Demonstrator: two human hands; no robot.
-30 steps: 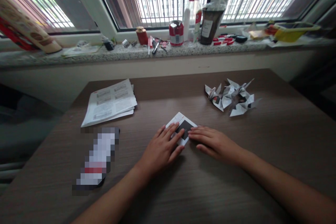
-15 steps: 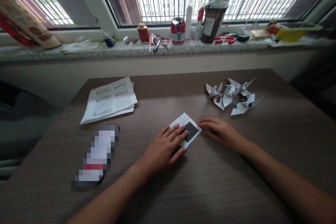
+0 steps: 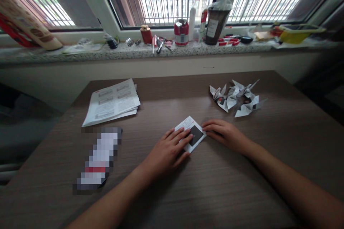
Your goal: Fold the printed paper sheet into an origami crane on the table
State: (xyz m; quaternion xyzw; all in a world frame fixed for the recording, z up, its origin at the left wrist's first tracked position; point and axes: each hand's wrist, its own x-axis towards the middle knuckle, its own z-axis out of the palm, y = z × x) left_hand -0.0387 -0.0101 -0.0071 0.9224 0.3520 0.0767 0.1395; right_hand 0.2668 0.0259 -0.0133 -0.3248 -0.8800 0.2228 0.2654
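A folded piece of printed paper [image 3: 196, 136], diamond-shaped with a dark printed square, lies on the table in the middle of the view. My left hand [image 3: 172, 146] rests flat over its left part, fingers spread and hiding some of the print. At the paper's right corner is my right hand [image 3: 224, 134], its fingers drawn together with the corner between them and the thumb. Several folded paper cranes [image 3: 236, 96] sit in a cluster beyond my right hand.
A stack of printed sheets [image 3: 115, 100] lies at the back left of the table. Nearer me on that side is a pixelated phone-like object [image 3: 99, 157]. Along the windowsill stand a red can [image 3: 181, 32], a bottle [image 3: 200, 14], a dark drink cup [image 3: 217, 25] and a yellow container [image 3: 294, 35].
Both hands stay in nearly the same places on the paper. The view has shifted very slightly.
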